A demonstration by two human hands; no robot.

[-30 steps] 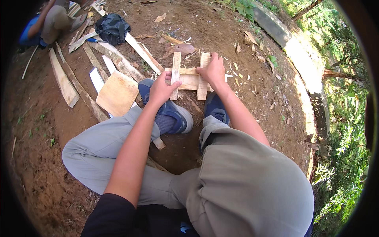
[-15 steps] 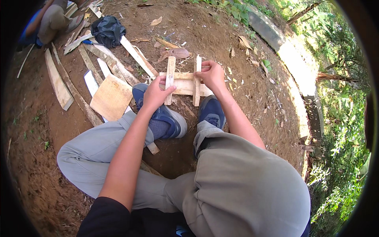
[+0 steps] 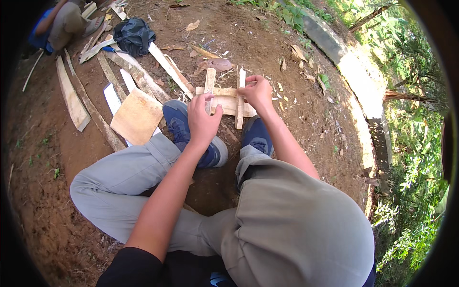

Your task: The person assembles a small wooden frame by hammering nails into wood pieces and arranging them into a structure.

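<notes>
Between my shoes, two upright wooden sticks lie across a narrow cross strip [image 3: 224, 91] and a wider pale board [image 3: 227, 104]. My right hand [image 3: 258, 94] pinches the right stick [image 3: 240, 115] at its edge, near the crossing with the strip. At the left stick [image 3: 210, 79], my left hand [image 3: 202, 119] is raised a little, thumb and fingers apart; it hides that stick's lower part. Whether a fingertip still touches the left stick is hard to tell.
Left of my shoes [image 3: 177, 122] lie a square wooden board [image 3: 137, 117] and several long wood strips [image 3: 71, 95]. Beyond them are a black plastic bag [image 3: 134, 37] and a blue-handled tool [image 3: 112, 49]. Another person [image 3: 67, 26] sits at the far left. A concrete edge [image 3: 325, 38] runs along the right.
My left hand has come off its hold on the left stick, moving slightly right and nearer me, with its thumb and fingers spreading. The right hand stays on the right stick.
</notes>
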